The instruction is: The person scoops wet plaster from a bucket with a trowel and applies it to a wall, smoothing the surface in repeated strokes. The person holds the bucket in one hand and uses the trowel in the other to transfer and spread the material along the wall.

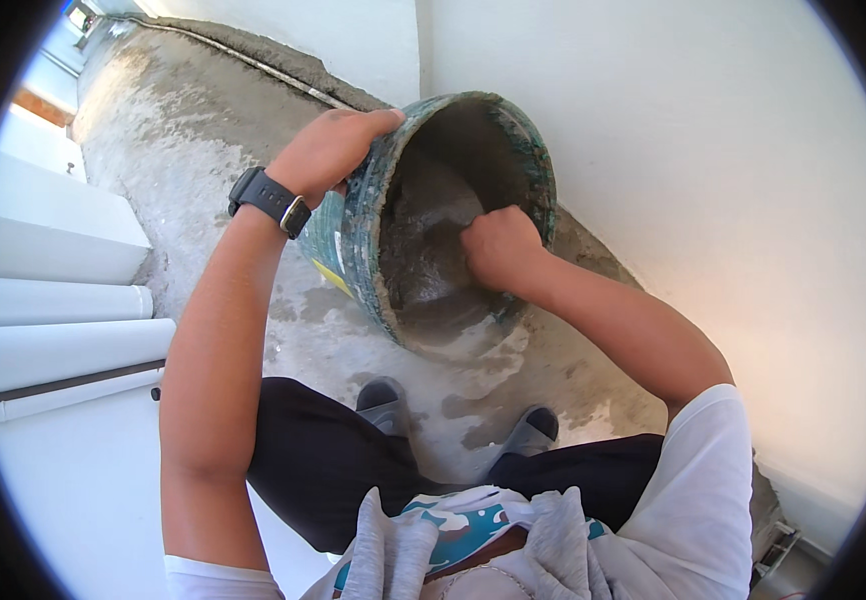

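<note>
Nearest the camera: white T-shirt (pixel 698 500), a bunched grey cloth with a teal pattern (pixel 453 540) at the waist, dark trousers (pixel 323 455). The person crouches; two dark shoe toes (pixel 385 398) rest on a wet, grey-stained concrete ledge (pixel 203 200).

Left forearm rises from the lower left, bent at the elbow, a black wristwatch (pixel 271 200) on the wrist. Left hand (pixel 331 150) lies over the far-left rim of a bucket (pixel 353 235), fingers hooked across the edge near the top. Grip: closed on the rim, steadying the bucket.

The bucket sits just beyond the shoes, between the two hands, tipped on its side so the mouth faces the camera. Outer wall teal-green with a yellow patch, crusted with dried grey. Lower rim rests on the ledge. Inner wall coated with wet grey mortar (pixel 423 270).

Right forearm comes in from the lower right, crossing above the right knee and passing over the rim on the bucket's right side. Right hand (pixel 498 245) is inside the mouth, curled into a fist, knuckles toward the camera, pressed against the mortar. Cannot tell whether the fist encloses anything; palm side hidden.

Left of the ledge: white stepped mouldings (pixel 53 300). Right and far: white plastered wall (pixel 713 150), meeting the ledge along a rough grey strip.
</note>
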Action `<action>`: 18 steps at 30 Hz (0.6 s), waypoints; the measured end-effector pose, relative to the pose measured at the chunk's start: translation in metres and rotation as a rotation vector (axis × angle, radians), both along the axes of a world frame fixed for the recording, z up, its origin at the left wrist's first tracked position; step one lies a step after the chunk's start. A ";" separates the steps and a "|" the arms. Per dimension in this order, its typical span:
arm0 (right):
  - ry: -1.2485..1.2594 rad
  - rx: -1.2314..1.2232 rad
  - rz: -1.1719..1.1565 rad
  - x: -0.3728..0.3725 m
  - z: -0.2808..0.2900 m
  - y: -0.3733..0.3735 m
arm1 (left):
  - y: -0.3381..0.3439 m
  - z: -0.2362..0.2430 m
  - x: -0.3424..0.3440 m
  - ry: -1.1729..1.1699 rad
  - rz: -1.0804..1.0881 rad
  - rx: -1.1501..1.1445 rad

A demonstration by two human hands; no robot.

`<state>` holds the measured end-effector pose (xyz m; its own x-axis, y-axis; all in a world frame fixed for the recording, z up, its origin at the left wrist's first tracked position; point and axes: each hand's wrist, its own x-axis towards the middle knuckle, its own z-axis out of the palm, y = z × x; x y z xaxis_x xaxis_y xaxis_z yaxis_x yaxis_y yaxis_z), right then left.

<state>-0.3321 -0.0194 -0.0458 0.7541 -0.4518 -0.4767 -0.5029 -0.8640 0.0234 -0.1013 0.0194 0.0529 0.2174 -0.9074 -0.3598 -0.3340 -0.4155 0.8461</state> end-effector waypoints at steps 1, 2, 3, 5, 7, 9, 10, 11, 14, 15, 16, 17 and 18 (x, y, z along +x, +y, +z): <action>-0.001 0.040 0.008 0.003 -0.001 0.003 | 0.001 0.001 -0.002 0.000 -0.020 0.019; -0.011 0.063 0.003 0.005 -0.001 0.005 | 0.001 0.003 -0.002 0.005 -0.015 0.026; 0.003 0.095 -0.003 0.004 0.000 0.005 | 0.000 0.004 -0.004 0.003 -0.013 0.029; -0.027 0.144 -0.063 0.001 0.002 0.004 | -0.003 0.002 -0.010 0.002 -0.004 -0.003; -0.027 0.202 -0.122 -0.004 0.005 0.001 | -0.005 -0.002 -0.017 -0.008 0.012 -0.079; -0.031 0.258 -0.174 -0.011 0.008 -0.001 | -0.009 -0.005 -0.022 0.040 0.057 -0.054; -0.070 0.268 -0.187 -0.014 0.009 -0.002 | -0.009 -0.005 -0.023 0.053 0.083 -0.035; -0.129 0.277 -0.194 -0.018 0.012 -0.002 | -0.009 -0.005 -0.024 0.068 0.075 -0.044; -0.250 0.367 -0.255 -0.030 0.020 -0.001 | -0.007 -0.004 -0.024 0.066 0.057 -0.034; -0.269 0.404 -0.290 -0.033 0.024 -0.001 | -0.006 -0.003 -0.024 0.059 0.050 -0.024; -0.291 0.418 -0.303 -0.037 0.028 -0.001 | -0.004 -0.003 -0.025 0.053 0.044 -0.016; -0.303 0.428 -0.325 -0.042 0.032 -0.002 | -0.004 -0.004 -0.025 0.045 0.053 -0.008; -0.315 0.436 -0.349 -0.047 0.036 -0.004 | -0.004 -0.005 -0.026 0.037 0.060 -0.001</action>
